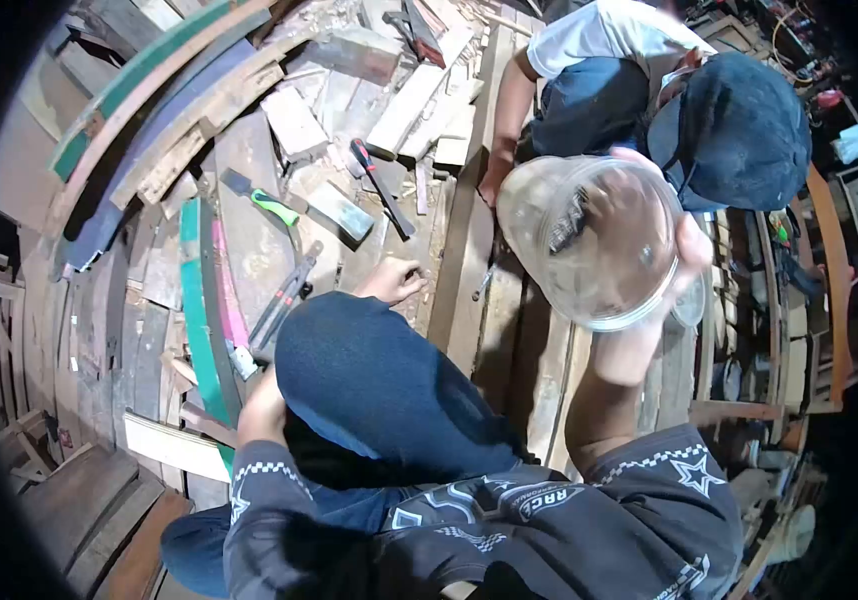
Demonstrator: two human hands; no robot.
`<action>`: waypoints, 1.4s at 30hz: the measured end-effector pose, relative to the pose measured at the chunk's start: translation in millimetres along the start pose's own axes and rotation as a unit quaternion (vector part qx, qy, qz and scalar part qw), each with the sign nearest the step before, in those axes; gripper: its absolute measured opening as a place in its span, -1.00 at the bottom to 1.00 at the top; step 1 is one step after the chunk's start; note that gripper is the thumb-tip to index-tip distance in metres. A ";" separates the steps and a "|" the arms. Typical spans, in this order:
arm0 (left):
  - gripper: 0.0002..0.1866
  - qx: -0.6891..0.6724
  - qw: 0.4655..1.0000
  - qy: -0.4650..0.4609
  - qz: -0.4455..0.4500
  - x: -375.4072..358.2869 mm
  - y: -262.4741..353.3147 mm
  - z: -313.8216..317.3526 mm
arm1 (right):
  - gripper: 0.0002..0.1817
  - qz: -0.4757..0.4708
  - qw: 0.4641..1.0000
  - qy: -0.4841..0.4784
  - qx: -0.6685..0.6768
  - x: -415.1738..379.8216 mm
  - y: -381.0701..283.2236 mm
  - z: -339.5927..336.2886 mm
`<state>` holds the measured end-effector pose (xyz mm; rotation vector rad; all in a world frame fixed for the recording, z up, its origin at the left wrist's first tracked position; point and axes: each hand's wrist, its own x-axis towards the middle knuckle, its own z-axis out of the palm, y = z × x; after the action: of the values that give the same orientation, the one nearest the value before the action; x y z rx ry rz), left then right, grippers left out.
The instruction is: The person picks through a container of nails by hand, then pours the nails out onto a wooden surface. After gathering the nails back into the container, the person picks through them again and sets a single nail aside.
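Our right hand (691, 245) clasps the clear container (569, 240), right of centre, presumably steadying it; our left hand (391, 281), released, curls loosely beside our knee (339, 350).

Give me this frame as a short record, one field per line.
right hand: the right hand grips a clear plastic container, tilted
left hand: the left hand is by the raised knee, fingers curled, nothing visible in it
tools: green-handled tool, red-and-black-handled tool
wood: loose blocks near the tools
other person: person in dark cap, near the container
unclear: dark patch seen at the container
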<state>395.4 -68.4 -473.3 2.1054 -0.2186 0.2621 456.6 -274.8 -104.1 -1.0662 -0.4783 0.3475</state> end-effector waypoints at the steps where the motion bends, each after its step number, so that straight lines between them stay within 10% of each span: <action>1: -0.83 0.004 0.999 0.009 0.031 9.1 0.1 12.2 | -0.05 0.011 1.000 -0.005 -0.019 -4.1 -1.8 -12.5; 12: -0.85 0.096 0.994 -0.008 0.046 83.0 5.8 50.5 | 0.20 0.088 0.964 0.046 -0.246 -40.2 -18.4 -58.1; 29: -0.83 0.127 0.990 0.047 0.028 87.4 -1.8 73.8 | 0.17 0.198 0.967 0.034 -0.156 -62.5 2.0 -40.2; 42: -0.78 0.054 0.985 -0.024 -0.159 -5.4 73.8 -138.1 | -0.03 0.117 0.976 -0.138 -0.117 -52.4 12.2 10.1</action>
<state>357.4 11.8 -344.2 2.2177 0.1074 0.0319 406.4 -287.6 -121.8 -1.3156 -0.6549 0.6668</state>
